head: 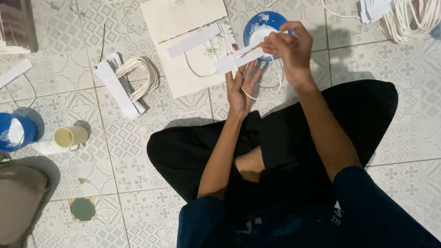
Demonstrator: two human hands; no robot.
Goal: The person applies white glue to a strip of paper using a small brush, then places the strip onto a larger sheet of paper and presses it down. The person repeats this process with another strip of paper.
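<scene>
You sit cross-legged on the patterned tile floor [404, 138], hands raised over your knees. Your left hand [240, 89] lies open, palm up and fingers spread, supporting a white paper strip [239, 59] from below so that it stays flat. Your right hand [290, 46] is pinched closed above the strip's right end, fingertips gripping what appears to be a thin stick or brush; its tip is too small to make out. A loop of white cord [262, 94] hangs from the strip below both hands.

Just beyond your right hand stands a blue bowl [257, 23] with white contents, near enough to dip into. To its left, far centre, lie flat cream paper bags [183, 18], one crossed by a second white strip [193, 40]; no legible labels show. Further left, a bundle of cut strips with coiled cord [131, 80] rests ready. At near left stand a cream cup [71, 136] on its side and a second blue container [16, 133]. More cord [411, 18] is piled far right.
</scene>
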